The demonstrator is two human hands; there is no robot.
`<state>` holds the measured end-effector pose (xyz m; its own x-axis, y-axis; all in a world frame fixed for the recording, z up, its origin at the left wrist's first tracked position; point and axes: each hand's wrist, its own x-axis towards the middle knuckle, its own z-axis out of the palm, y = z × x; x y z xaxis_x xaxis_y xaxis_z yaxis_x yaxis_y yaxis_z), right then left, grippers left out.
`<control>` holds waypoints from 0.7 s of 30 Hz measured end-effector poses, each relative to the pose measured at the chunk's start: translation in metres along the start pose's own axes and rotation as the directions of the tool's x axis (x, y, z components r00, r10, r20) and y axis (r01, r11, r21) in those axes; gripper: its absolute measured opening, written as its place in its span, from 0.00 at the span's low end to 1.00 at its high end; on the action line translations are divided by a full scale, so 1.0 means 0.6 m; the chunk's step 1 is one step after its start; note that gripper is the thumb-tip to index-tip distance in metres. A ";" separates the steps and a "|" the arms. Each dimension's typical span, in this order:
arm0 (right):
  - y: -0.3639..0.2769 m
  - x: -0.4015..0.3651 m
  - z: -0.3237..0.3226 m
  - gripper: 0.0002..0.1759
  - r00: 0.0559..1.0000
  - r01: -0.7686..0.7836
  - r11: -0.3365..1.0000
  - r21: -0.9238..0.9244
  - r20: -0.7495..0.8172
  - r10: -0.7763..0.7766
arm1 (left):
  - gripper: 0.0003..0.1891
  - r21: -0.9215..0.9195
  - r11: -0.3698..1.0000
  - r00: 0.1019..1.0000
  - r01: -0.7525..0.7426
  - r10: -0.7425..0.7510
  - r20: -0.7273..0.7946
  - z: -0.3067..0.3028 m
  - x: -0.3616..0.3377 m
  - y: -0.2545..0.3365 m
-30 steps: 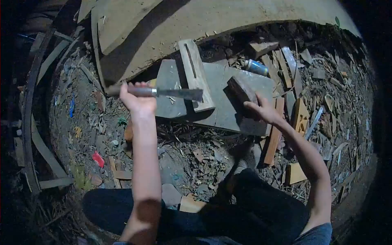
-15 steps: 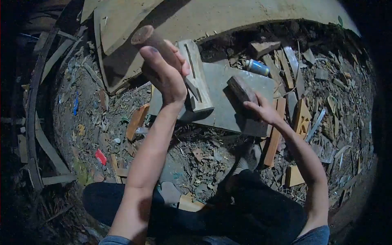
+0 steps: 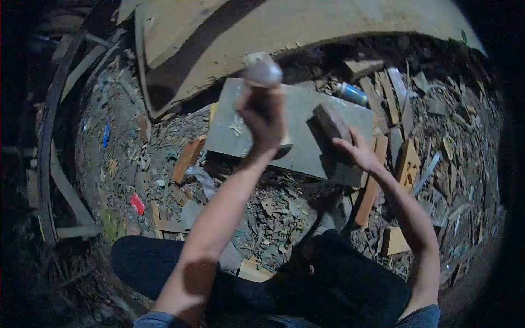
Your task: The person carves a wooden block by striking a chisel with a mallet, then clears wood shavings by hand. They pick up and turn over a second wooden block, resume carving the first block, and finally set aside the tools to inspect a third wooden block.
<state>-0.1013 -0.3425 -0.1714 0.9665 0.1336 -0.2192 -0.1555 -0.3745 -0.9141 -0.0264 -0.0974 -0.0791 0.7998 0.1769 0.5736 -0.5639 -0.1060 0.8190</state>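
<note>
The left hand (image 3: 265,117) is raised over the grey slab (image 3: 306,106), fingers clamped tight round a round wooden handle (image 3: 262,70). The handle's blunt, pale butt end points up and is blurred, and its other end is hidden behind the fist. The slab is flat, smooth and straight-edged, and it lies on ground littered with chips, bark and splinters. On the slab's right part sits a dark wood block (image 3: 330,121), short, rough and squared, and set at a slant. The right hand (image 3: 359,153) rests at the slab's right edge just below that block, fingers spread apart and gripping nothing. I cannot tell whether they touch the block. Beyond the slab's far right corner a blue metal can (image 3: 352,93) lies on its side. Off the slab's left edge lies an orange wood strip (image 3: 187,158). A long plank offcut (image 3: 372,186) crowds the right edge. Between the hands the slab's middle is bare.
</note>
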 end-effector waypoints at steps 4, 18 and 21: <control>-0.016 -0.016 -0.007 0.34 0.995 -0.009 0.993 0.119 -0.096 0.020 | 0.14 0.073 0.968 0.969 -0.240 0.234 0.074 0.061 -0.007 0.077; -0.204 -0.113 -0.093 0.38 0.838 0.339 0.938 -0.076 -0.428 -0.338 | 0.10 0.280 0.956 0.972 -0.081 0.014 0.233 0.102 -0.003 0.062; -0.201 -0.094 -0.202 0.31 0.727 0.555 0.703 0.445 0.151 -0.670 | 0.10 0.260 0.958 0.966 -0.119 0.051 0.254 0.110 -0.004 0.054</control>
<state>-0.1126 -0.4161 -0.0076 0.7758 0.4870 0.4012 0.3361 0.2192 -0.9160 -0.0329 -0.1660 -0.0529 0.7958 -0.0833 0.5998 -0.5823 -0.3773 0.7201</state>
